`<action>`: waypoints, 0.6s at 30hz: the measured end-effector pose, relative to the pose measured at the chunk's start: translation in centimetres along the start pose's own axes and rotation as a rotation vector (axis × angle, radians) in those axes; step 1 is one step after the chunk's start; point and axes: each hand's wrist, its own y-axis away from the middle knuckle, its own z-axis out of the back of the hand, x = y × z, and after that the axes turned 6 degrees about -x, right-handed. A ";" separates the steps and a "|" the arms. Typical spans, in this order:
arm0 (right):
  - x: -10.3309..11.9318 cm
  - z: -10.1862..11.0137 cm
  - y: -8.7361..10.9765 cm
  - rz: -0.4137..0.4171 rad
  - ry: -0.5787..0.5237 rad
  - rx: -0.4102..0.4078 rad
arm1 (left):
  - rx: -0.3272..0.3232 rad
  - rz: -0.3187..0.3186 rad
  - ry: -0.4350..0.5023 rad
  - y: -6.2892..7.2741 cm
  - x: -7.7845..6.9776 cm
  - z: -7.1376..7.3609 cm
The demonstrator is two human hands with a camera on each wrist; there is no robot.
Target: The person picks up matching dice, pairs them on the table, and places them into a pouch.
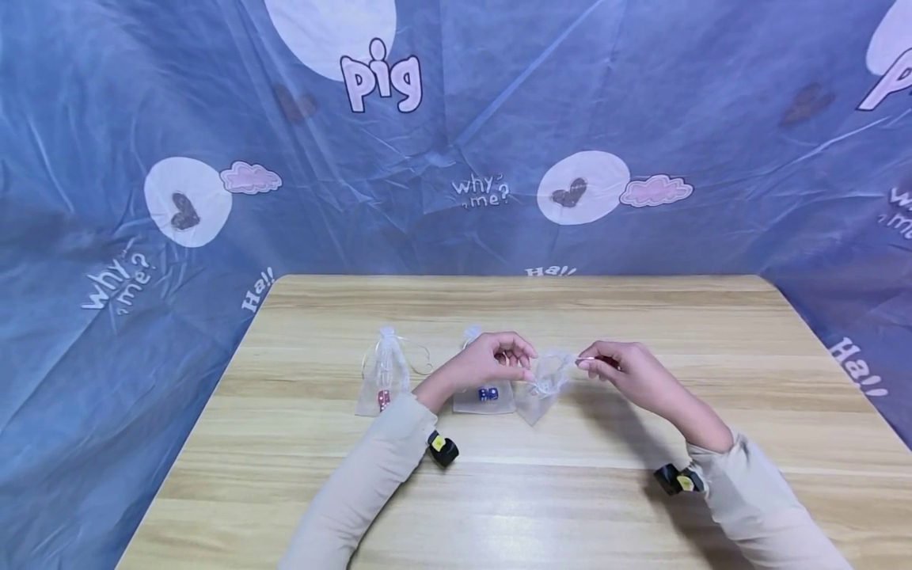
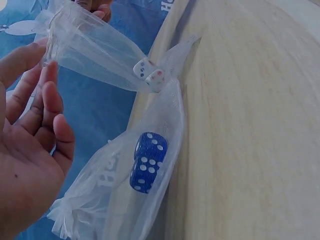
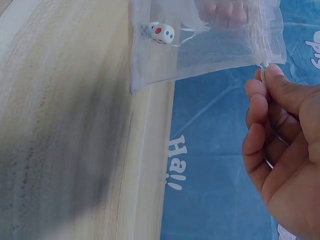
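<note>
A sheer white drawstring pouch [image 1: 543, 402] hangs between the two hands, its lower corner by the tabletop. White dice [image 2: 150, 74] with coloured pips lie low inside it. My left hand [image 1: 492, 360] pinches the pouch at its mouth between thumb and finger. From the other side my right hand [image 1: 637, 380] pinches the drawstring [image 3: 263, 75], other fingers curled in. Beside the left hand lies a second sheer pouch [image 1: 463, 405] holding blue dice [image 2: 149, 162]; the left hand partly covers it in the head view.
Farther left on the wooden table [image 1: 299, 356] lies another gathered pouch [image 1: 385, 368] with red dice [image 1: 383, 399] and loose string loops. A blue printed cloth [image 1: 427, 222] hangs behind the table and along both sides.
</note>
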 end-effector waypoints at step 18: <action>-0.2 2.6 1.1 0.014 0.008 -0.042 | 0.071 -0.011 -0.222 2.2 -0.7 2.7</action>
